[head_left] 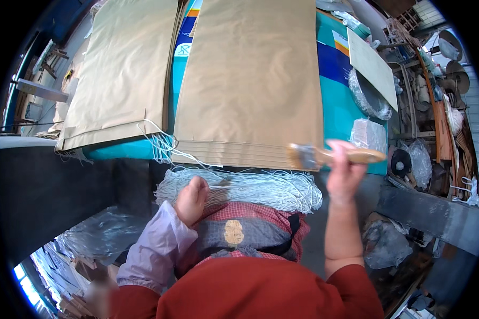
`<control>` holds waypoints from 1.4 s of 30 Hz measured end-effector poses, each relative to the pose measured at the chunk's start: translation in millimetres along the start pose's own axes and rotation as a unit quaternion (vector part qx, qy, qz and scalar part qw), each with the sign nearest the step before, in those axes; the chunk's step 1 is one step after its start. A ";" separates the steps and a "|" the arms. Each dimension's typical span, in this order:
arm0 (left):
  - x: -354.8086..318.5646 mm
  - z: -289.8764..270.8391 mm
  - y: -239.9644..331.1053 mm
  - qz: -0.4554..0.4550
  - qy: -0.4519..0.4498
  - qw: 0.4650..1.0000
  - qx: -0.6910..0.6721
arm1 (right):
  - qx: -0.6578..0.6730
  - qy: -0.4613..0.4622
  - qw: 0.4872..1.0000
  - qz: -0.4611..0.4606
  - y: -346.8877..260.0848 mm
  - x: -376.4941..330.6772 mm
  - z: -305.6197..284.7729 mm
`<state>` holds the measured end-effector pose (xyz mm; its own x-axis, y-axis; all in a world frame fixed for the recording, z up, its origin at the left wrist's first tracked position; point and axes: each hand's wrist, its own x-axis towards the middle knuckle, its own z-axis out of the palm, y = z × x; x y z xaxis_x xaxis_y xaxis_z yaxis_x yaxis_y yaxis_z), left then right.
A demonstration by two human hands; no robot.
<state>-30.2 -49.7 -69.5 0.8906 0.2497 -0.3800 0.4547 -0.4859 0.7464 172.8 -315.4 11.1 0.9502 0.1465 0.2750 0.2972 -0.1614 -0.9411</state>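
Note:
My right hand [344, 173] grips the wooden handle of a flat paintbrush [364, 155], slightly smeared by motion. Its bristles point left, over the lower right corner of a fanned stack of brown paper sheets [250, 85], whose near edges lie in narrow steps. My left hand [192, 198] is closed, fingers curled, at the left part of a thick bundle of white strings [261, 189] on my lap. Whether it holds a string is hidden. Beyond it, a few loose white strings [162, 146] hang at the near edge of the stacks.
A second brown paper stack [125, 69] lies on the left. Turquoise and blue printed sheeting [332, 119] covers the table under both. At right are a plastic-wrapped ring [364, 95], a pale board [371, 69] and a wrapped block [368, 135]. Clear plastic [98, 234] bulges at lower left.

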 end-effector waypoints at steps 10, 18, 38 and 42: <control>23.1 -47.9 53.5 0.255 0.207 0.893 0.307 | 0.081 -0.193 0.978 0.024 -7.3 17.6 169.2; 59.9 -38.6 52.9 0.163 0.045 0.881 0.442 | -0.248 -0.164 0.955 -0.003 9.9 32.9 113.0; 63.0 -33.2 49.7 0.214 0.108 0.898 0.368 | 0.042 -0.138 0.988 -0.055 -4.5 5.4 151.4; 63.1 -31.8 53.3 0.190 0.086 0.902 0.377 | -0.074 -0.123 0.988 -0.053 15.5 7.6 131.8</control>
<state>50.1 -33.3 -36.3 0.9986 0.0396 -0.0355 0.0458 -0.9796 0.1957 172.4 -188.2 -27.4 0.8670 0.3995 0.2979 0.4218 -0.2699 -0.8656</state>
